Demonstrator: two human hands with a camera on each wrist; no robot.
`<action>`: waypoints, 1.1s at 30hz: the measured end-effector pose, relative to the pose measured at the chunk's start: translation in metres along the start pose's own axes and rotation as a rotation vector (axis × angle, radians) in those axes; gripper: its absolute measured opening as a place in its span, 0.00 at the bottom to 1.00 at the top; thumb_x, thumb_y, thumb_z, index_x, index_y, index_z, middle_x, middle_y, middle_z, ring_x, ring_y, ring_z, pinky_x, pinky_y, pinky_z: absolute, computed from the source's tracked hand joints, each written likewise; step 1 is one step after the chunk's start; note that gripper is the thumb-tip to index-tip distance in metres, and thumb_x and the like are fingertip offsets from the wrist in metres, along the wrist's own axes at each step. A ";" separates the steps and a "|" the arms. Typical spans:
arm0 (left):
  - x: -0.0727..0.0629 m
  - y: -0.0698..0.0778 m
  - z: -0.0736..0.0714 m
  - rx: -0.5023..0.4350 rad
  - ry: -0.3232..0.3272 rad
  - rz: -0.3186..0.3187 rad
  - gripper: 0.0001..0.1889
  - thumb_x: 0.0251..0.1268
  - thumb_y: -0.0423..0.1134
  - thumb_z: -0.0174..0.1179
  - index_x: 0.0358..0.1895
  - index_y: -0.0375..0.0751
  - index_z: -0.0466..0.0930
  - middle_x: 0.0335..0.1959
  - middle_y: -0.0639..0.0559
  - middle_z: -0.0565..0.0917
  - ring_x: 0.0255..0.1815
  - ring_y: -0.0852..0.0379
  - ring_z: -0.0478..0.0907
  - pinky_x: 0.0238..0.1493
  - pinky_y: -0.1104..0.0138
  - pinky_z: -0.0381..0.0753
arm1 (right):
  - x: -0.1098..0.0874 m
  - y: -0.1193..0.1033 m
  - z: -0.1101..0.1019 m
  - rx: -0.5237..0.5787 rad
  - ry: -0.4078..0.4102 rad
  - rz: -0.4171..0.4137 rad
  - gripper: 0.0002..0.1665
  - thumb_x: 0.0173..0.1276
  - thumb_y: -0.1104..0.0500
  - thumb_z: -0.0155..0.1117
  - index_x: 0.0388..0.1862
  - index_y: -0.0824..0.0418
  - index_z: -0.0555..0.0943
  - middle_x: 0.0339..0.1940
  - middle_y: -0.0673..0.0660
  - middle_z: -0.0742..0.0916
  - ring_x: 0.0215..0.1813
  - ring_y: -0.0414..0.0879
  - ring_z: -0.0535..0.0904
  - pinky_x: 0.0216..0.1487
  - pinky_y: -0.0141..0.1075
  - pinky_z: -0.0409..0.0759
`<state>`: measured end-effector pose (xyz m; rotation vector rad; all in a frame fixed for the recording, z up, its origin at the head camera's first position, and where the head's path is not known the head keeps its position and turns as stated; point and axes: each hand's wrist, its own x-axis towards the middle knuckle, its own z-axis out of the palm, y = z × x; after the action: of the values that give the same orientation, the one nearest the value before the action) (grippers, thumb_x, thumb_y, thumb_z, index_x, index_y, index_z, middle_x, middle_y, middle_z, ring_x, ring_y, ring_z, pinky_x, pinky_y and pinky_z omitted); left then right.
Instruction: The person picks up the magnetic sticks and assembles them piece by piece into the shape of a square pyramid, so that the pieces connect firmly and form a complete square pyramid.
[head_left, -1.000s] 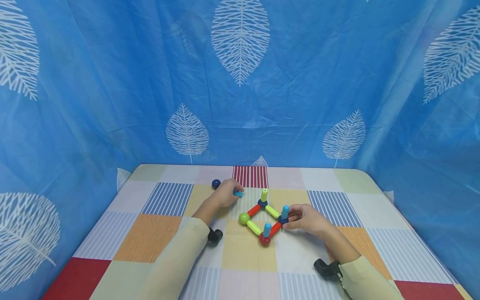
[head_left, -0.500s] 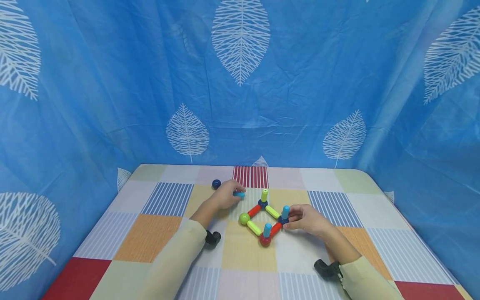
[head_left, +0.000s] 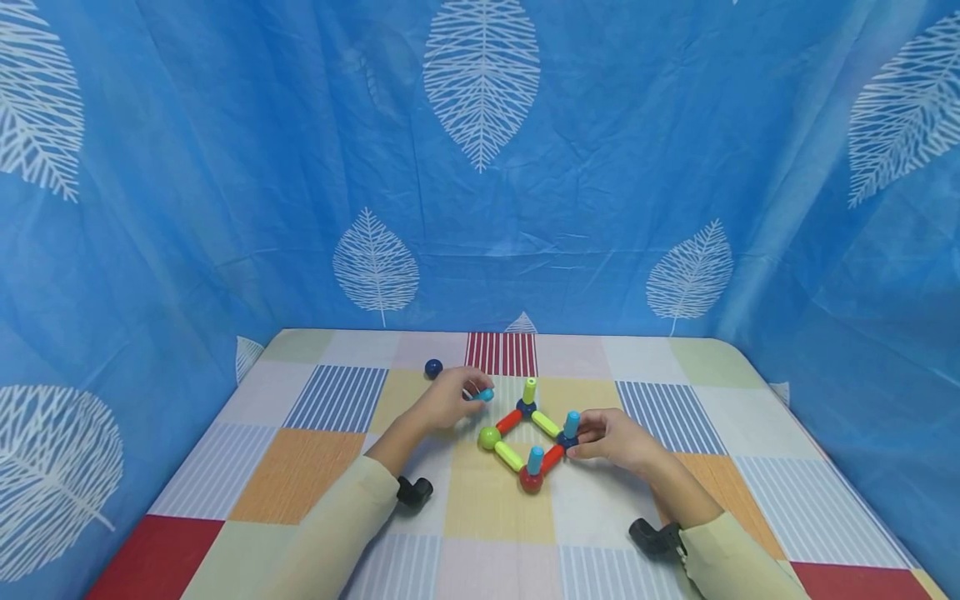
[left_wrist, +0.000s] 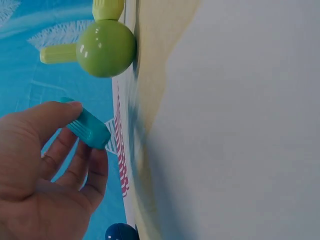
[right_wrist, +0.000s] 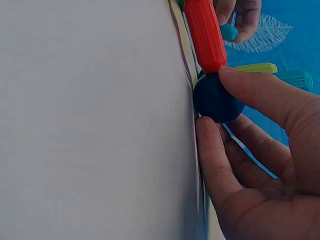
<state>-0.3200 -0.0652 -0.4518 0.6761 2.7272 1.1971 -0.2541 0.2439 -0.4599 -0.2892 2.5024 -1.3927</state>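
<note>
My left hand (head_left: 448,398) pinches a light-blue stick (left_wrist: 89,127) between thumb and fingertips, raised above the table. Right of it lies a four-sided frame of balls and sticks from a building set: a green ball (head_left: 490,437), a red ball (head_left: 531,481) and two dark-blue balls, joined by red and yellow-green sticks. Upright on the frame stand a yellow-green stick (head_left: 529,389) and two light-blue sticks. With thumb and fingers, my right hand (head_left: 618,437) holds the dark-blue ball (right_wrist: 217,97) at the frame's right corner. The green ball carries no upright stick.
A loose dark-blue ball (head_left: 433,368) rests on the table behind my left hand. Patchwork cloth (head_left: 498,512) covers the table. A blue leaf-patterned curtain (head_left: 570,250) hangs behind and at both sides.
My left forearm has shifted a little left and toward me. The light-blue stick has turned and moved slightly right and nearer in those fingers. My right hand and the frame stay put.
</note>
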 end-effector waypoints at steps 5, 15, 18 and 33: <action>-0.007 0.001 -0.001 -0.073 0.028 0.020 0.12 0.65 0.33 0.69 0.50 0.47 0.85 0.45 0.54 0.86 0.49 0.55 0.82 0.54 0.60 0.86 | 0.001 0.000 0.000 -0.004 0.007 0.013 0.21 0.58 0.64 0.79 0.50 0.66 0.84 0.41 0.56 0.90 0.44 0.45 0.84 0.46 0.36 0.82; -0.017 0.003 -0.003 -0.217 0.024 0.040 0.12 0.63 0.33 0.71 0.48 0.47 0.85 0.44 0.53 0.87 0.48 0.56 0.84 0.52 0.62 0.86 | 0.000 0.001 0.000 0.014 -0.015 -0.008 0.22 0.60 0.63 0.78 0.53 0.67 0.84 0.43 0.58 0.89 0.45 0.45 0.83 0.46 0.36 0.81; -0.020 0.005 -0.003 -0.266 0.008 0.044 0.12 0.62 0.32 0.72 0.47 0.47 0.85 0.44 0.53 0.87 0.49 0.56 0.84 0.53 0.62 0.86 | 0.000 0.001 -0.001 0.023 -0.023 -0.013 0.23 0.61 0.62 0.78 0.53 0.68 0.84 0.43 0.58 0.89 0.45 0.45 0.83 0.46 0.35 0.81; -0.030 0.007 0.001 -0.393 -0.096 0.092 0.09 0.62 0.28 0.70 0.43 0.41 0.84 0.46 0.49 0.85 0.51 0.55 0.83 0.55 0.62 0.86 | 0.000 0.000 0.000 0.043 -0.023 -0.020 0.22 0.61 0.62 0.77 0.52 0.69 0.84 0.43 0.59 0.89 0.44 0.45 0.83 0.44 0.33 0.81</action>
<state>-0.2904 -0.0730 -0.4505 0.7857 2.3041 1.6121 -0.2544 0.2444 -0.4600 -0.3200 2.4540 -1.4408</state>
